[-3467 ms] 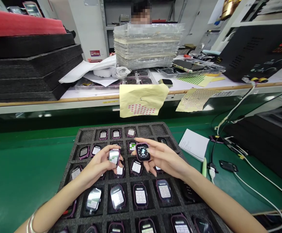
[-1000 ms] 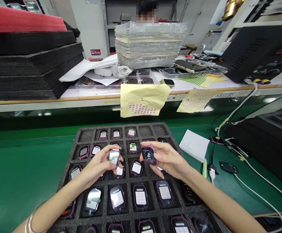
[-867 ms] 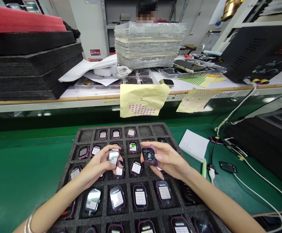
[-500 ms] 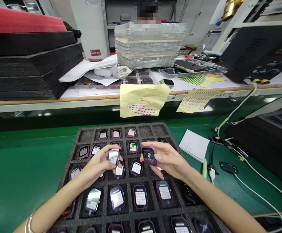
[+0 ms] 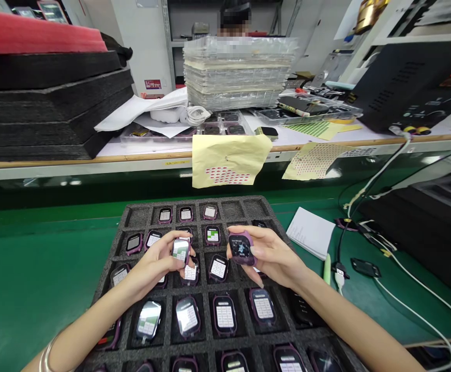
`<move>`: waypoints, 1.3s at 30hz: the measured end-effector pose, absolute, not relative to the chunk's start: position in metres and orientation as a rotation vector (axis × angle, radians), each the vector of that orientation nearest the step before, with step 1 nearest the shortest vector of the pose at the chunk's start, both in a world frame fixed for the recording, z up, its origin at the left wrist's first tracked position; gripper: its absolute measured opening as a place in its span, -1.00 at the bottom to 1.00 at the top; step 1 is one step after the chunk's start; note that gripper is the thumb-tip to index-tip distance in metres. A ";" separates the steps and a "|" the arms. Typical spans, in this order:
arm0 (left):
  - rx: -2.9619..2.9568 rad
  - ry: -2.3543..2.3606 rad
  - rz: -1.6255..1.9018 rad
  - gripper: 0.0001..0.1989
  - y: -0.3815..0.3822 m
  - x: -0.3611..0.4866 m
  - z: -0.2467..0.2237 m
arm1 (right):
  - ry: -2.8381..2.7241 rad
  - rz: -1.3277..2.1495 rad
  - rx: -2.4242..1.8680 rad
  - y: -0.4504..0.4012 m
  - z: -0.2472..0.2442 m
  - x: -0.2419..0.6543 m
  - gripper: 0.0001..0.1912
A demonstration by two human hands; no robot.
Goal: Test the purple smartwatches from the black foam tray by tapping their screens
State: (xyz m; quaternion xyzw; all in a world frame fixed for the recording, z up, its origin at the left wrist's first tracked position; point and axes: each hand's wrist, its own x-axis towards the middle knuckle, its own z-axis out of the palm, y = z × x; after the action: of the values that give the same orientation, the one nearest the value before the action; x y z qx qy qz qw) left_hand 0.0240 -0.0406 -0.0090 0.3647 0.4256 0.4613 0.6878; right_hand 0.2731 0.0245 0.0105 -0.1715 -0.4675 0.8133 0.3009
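Above a dark foam tray (image 5: 206, 289) with square compartments, my left hand (image 5: 163, 261) holds a purple-framed watch (image 5: 181, 250) whose screen shows white and green. Between the thumb and fingers of my right hand (image 5: 272, 253) is a second purple watch (image 5: 241, 248), with a dark screen and a small bluish figure. Several similar watches lie in the tray, most with white grid screens, such as the watch (image 5: 224, 313) below my hands. One watch (image 5: 212, 234) behind them shows green blocks. Some compartments at the tray's back corners hold nothing.
A white paper pad (image 5: 311, 231) and a green pen (image 5: 327, 268) lie right of the tray, near cables (image 5: 400, 263) and a black device (image 5: 365, 267). Behind, a shelf (image 5: 140, 164) bears black foam stacks (image 5: 50, 108) and clear trays (image 5: 237, 72). A person's head shows beyond.
The watch in my right hand has shifted slightly to the right and turned a little more toward the camera. My left hand has barely moved.
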 end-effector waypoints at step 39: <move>0.850 0.931 0.985 -0.53 -0.039 0.021 -0.013 | -1.495 1.925 -0.645 0.021 0.003 0.266 -0.64</move>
State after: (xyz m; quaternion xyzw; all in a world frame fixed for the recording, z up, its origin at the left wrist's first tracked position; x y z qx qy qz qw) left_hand 0.0212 -0.0394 -0.0135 0.3810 0.4174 0.4418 0.6967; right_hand 0.2662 0.0213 0.0026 -0.2437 -0.5648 0.7271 0.3050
